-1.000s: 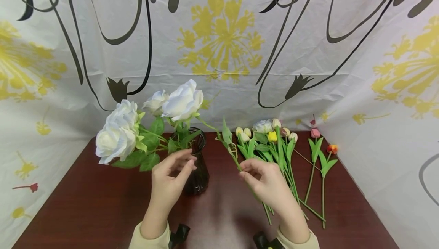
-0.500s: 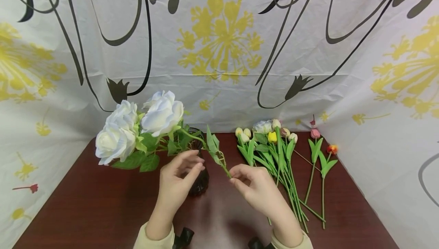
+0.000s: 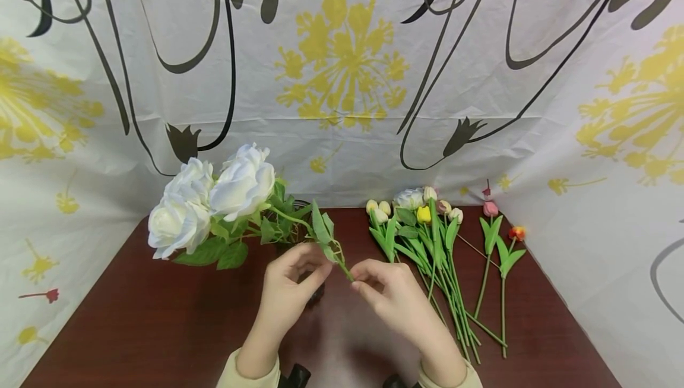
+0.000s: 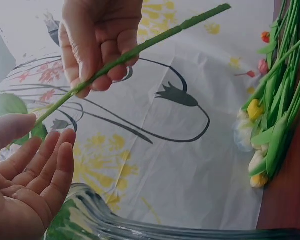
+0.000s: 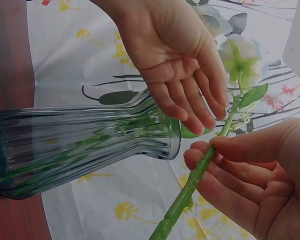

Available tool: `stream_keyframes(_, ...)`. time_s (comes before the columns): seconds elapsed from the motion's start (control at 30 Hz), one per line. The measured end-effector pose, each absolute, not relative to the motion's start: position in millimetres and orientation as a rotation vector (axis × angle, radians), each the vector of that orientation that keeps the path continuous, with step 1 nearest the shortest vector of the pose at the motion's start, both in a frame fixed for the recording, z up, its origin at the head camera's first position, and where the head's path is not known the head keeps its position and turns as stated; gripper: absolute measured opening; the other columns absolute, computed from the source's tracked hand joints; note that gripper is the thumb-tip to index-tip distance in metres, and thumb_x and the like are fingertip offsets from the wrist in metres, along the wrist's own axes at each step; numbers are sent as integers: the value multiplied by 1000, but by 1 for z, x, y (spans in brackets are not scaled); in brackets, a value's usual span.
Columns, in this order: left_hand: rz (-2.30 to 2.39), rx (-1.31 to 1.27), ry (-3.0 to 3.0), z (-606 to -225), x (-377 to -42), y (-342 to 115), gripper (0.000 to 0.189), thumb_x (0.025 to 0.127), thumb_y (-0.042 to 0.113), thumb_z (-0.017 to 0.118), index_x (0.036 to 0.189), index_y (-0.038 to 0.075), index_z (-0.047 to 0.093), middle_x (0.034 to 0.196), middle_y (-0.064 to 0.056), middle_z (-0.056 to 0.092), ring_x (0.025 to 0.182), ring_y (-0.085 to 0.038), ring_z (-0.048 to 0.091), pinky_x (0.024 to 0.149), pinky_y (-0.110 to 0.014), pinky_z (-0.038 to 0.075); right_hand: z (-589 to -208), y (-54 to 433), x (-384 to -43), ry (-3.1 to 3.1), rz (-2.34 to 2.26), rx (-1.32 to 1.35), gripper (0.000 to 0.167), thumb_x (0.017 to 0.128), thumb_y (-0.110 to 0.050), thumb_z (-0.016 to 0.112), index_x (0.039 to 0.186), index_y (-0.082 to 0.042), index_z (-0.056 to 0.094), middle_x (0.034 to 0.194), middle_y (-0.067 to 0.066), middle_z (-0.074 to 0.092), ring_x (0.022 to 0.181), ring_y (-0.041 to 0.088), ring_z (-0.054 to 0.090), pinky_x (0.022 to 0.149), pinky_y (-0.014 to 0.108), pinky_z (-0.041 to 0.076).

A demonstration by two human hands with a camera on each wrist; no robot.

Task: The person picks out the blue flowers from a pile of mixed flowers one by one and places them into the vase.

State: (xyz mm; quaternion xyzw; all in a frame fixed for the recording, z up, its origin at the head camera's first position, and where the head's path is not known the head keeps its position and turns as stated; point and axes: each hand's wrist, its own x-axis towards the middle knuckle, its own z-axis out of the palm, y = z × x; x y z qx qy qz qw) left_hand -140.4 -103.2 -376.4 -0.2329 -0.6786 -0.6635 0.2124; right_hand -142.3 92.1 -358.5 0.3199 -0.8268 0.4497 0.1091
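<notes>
My right hand (image 3: 392, 293) pinches the green stem (image 5: 182, 197) of a white rose (image 3: 243, 183) between thumb and fingers. The stem slants up to the left, its bloom hanging over the left side of the table. My left hand (image 3: 294, 293) is at the leafy part of this stem, thumb tip right by it and fingers loosely bent. Behind the left hand stands a ribbed glass vase (image 5: 90, 150), mostly hidden in the head view. More white roses (image 3: 179, 221) lean out of it to the left. In the left wrist view the stem's cut end points up and right.
A pile of tulips (image 3: 424, 214) with long green stems lies on the dark red table (image 3: 133, 316) at right, a pale blue-white rose (image 3: 409, 198) among them. Farther right lie a pink tulip (image 3: 490, 208) and an orange one (image 3: 516, 233). A patterned cloth (image 3: 342, 156) hangs behind.
My right hand has moved left and slightly down with the rose, whose bloom swung left beside the vase's roses. My left hand has moved right, up to the stem.
</notes>
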Motion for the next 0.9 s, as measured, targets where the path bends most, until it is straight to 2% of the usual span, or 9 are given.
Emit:
stream_keyframes(0.23,-1864,-609,-1908,-378,-140,-99,13,84,-6,70,89,5,66,82,-10,64,74,-19,65,65,-32,54,-360,90,-142,-2449,1339,944,15,83,5,70,89,-8,69,77,-2,67,67,4,59,58,23,52)
stream_keyframes(0.57,-1894,-589,-1865,-379,-139,-93,15,83,-8,70,95,1,67,84,-10,67,73,-17,64,64,-30,53,-363,87,-144,-2435,1357,927,13,82,5,70,89,-7,69,78,-5,67,67,5,60,59,24,52)
stream_keyframes(0.8,-1881,-550,-1873,-383,-139,-88,11,83,-3,72,93,2,69,83,-12,69,73,-15,66,63,-28,54,-364,84,-144,-2431,1370,907,14,82,4,71,89,-7,70,78,-4,68,65,5,60,58,24,52)
stream_keyframes(0.9,-1866,-510,-1866,-384,-139,-86,14,81,-6,72,92,2,70,82,-8,70,72,-15,66,62,-27,54,-365,83,-144,-2423,1372,904,13,82,4,72,89,-8,70,78,-4,68,65,5,60,58,23,52)
